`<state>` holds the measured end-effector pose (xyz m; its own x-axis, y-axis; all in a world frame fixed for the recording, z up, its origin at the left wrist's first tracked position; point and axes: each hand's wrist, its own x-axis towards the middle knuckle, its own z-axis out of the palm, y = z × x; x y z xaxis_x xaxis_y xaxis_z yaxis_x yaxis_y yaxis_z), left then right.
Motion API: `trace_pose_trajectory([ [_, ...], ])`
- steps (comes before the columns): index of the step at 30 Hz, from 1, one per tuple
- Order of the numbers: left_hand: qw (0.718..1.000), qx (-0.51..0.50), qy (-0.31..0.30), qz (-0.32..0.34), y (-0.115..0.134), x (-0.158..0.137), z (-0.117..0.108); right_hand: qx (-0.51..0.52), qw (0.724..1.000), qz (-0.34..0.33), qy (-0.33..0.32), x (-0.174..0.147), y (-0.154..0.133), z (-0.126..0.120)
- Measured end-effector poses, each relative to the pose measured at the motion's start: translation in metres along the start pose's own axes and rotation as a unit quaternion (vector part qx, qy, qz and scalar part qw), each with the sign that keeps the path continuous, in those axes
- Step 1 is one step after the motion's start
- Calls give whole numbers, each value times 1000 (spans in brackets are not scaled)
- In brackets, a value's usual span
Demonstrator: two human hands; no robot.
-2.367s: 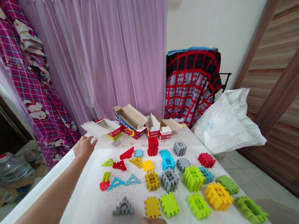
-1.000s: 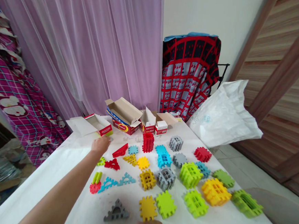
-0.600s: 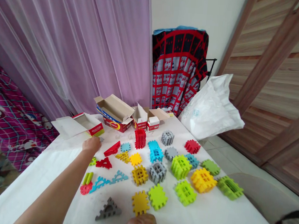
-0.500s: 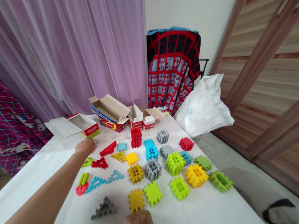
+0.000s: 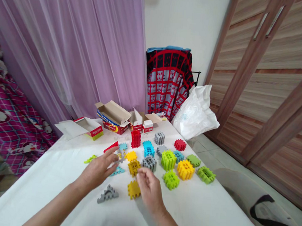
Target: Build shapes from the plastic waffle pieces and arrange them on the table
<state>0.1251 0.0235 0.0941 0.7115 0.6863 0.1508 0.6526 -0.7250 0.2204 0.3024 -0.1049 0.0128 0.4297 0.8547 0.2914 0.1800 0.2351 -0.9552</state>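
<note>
My left hand [image 5: 98,168] is over the left-middle of the white table, fingers apart. At its fingertips a greyish piece [image 5: 120,155] is smeared by motion, overlapping a yellow triangular piece. Partly behind this hand lie a red piece [image 5: 111,146] and a blue triangular piece [image 5: 117,171]. My right hand [image 5: 150,189] has its fingers curled together beside a flat yellow toothed block [image 5: 133,189]; what they hold, if anything, is hidden. Just beyond its fingertips stand a dark-yellow window block [image 5: 134,167] and a grey window block [image 5: 149,163]. A grey triangular piece [image 5: 108,194] lies nearer me.
Several green, yellow, blue and red toothed blocks [image 5: 168,159] stand at centre and right. Open cardboard boxes [image 5: 114,114] line the back edge. A white bag [image 5: 194,113] leans beyond the table, and a wooden wardrobe [image 5: 263,87] stands at right.
My left hand has moved right from the box side toward the middle, the grey piece moving with it. My right hand has risen from the near edge to the blocks, covering the flat green one.
</note>
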Motion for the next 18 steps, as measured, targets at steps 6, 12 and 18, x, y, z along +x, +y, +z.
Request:
trace_pose_trajectory([
  [6, 999, -25, 0, 39, 61, -20, 1, 128, 988, 79, -40, 15, -19, -4],
  [12, 974, -217, 61, -10, 83, -44, 27, 108, 990, 94, -1, -9, -30, -21],
  [18, 834, -495, 2, -246, 94, -56, 66, 86, 992, 92, -25, -31, -20, -44],
])
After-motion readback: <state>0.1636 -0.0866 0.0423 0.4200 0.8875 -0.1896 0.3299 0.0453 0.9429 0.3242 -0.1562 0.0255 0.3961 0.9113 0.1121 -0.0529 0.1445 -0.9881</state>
